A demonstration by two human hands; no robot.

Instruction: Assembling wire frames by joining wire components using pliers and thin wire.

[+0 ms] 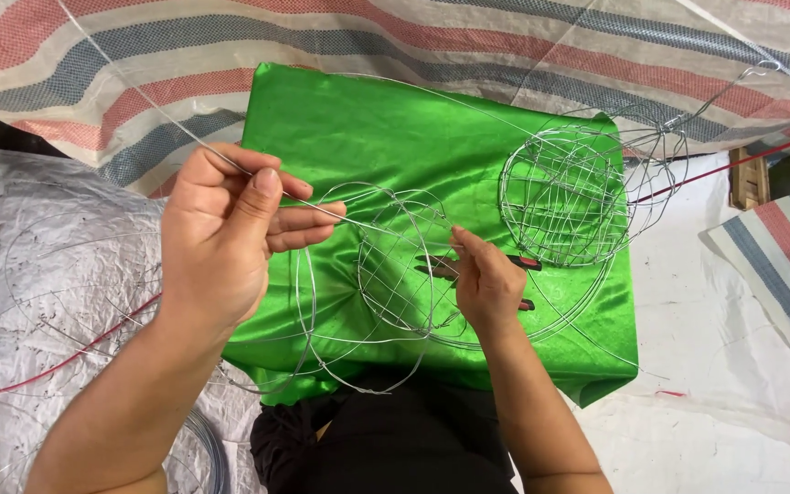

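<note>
With the left hand (226,229) pinching the long wire (139,101) taut and the right hand (485,279) gripping the round wire frame (404,265) over the green cloth (395,137), weaving probably goes best if tension stays even.

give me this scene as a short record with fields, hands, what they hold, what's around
left hand: pinches a long thin wire between thumb and fingers
right hand: fingertips on the wire mesh frame
work surface: shiny green cloth
nearby: round wire cage on the cloth, pliers partly hidden by the right hand
ground: white sheet, striped tarp, red cord
</note>
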